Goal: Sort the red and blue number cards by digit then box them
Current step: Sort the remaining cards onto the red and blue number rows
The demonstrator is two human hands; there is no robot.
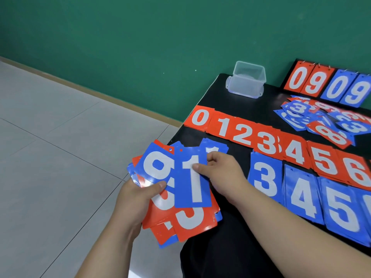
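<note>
My left hand (136, 199) grips a fanned stack of red and blue cards (160, 197) off the table's left edge, thumb on a blue 9. My right hand (218, 173) pinches a blue 1 card (192, 189) on top of that stack. Another blue 1 card (215, 149) lies on the table just behind my right hand. A row of red piles (267, 141) runs 0 to 6 across the black table (241, 107). Below it lie blue piles 3, 4 and 5 (301, 195). A clear plastic box (248, 79) stands at the table's far left corner.
A loose heap of mixed cards (321, 121) lies at the back right. Behind it a flip scoreboard (329, 85) shows 0 9 0 9. A grey tiled floor (60, 147) and green wall are to the left.
</note>
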